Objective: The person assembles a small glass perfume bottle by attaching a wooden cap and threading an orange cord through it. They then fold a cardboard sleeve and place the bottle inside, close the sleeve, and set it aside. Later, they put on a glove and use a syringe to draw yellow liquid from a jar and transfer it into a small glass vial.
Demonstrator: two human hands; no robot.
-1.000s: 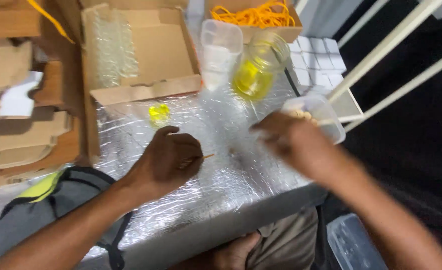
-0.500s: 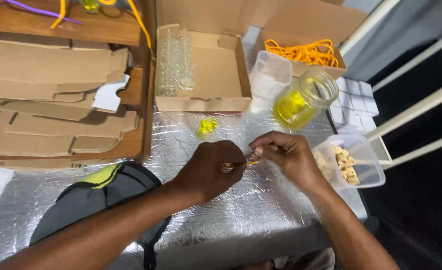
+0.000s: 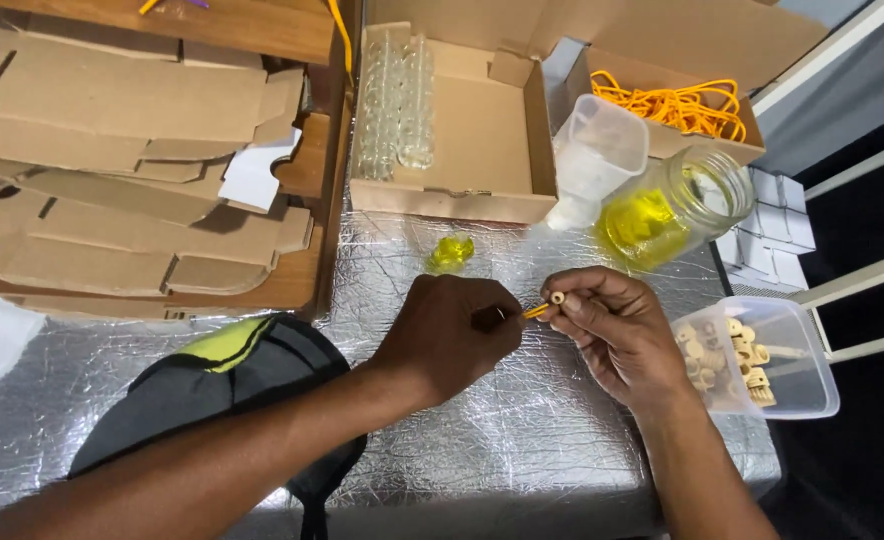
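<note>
The left hand (image 3: 452, 335) is pinching a thin orange cord (image 3: 536, 311), its free end pointing right along a near-level axis. The right hand (image 3: 612, 330) is clamping a small tan bead (image 3: 558, 298) at that tip, above the foil-covered table (image 3: 522, 450).

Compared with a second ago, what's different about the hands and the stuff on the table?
The right hand has come in from the clear tub of beads and now pinches a small bead at the tip of the orange cord that the left hand holds. The two hands are now close together. The jar of yellow liquid and cardboard box have stayed put.
</note>
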